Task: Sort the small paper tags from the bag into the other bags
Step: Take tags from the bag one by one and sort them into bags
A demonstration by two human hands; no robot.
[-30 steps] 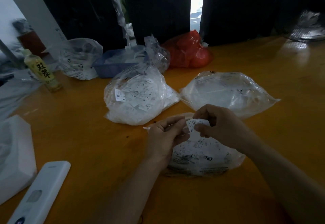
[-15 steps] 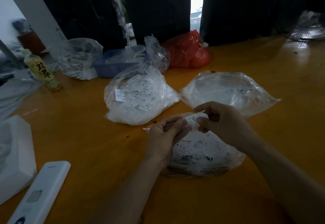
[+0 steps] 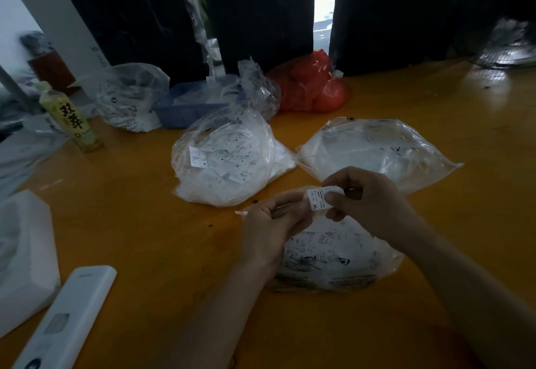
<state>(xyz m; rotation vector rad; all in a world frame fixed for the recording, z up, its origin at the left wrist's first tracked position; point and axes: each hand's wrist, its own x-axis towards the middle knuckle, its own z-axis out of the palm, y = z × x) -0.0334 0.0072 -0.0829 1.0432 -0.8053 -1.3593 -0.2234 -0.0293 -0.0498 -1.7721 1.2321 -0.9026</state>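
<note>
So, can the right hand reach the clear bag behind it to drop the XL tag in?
Probably yes. The right hand pinches the XL tag just in front of the clear bag, with nothing between. Whether the bag's mouth is open cannot be told.

**Bystanders on the orange surface**

A yellow-green drink bottle [image 3: 71, 117] stands upright at far left (black characters on its label). A blue plastic basket [image 3: 185, 107] sits near the back, a red plastic bag [image 3: 311, 86] to its right. A white remote control [image 3: 68, 319] lies bottom left, beside a white foam block [image 3: 24, 255].
</note>
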